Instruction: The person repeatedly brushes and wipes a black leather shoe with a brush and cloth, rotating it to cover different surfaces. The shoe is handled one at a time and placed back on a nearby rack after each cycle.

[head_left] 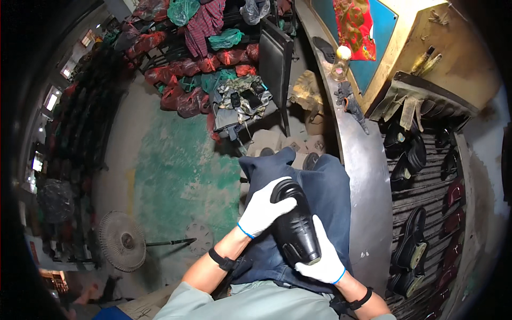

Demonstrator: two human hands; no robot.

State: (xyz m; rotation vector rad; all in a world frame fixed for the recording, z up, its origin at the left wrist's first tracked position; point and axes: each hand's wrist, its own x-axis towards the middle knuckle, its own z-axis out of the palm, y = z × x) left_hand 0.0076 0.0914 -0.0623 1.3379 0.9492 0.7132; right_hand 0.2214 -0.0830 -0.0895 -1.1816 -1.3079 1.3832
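Note:
A black leather shoe (294, 229) lies over my lap, one end pointing away from me. A pale patch shows at its near end, beside my right fingers. My left hand (263, 209), in a white glove with a blue cuff edge, wraps round the far part of the shoe, thumb across the top. Gloved the same way, my right hand (325, 257) grips the near end, fingers along its right side and thumb at the tip. The shoe's underside is hidden.
At right, a metal bench edge (367, 197) runs beside a slatted rack (426, 194) of black and dark red shoes. A lidded jar (340, 68) stands farther along. A fan (124, 241) stands at left; red bags (184, 101) and a stool with camouflage cloth (242, 93) are ahead.

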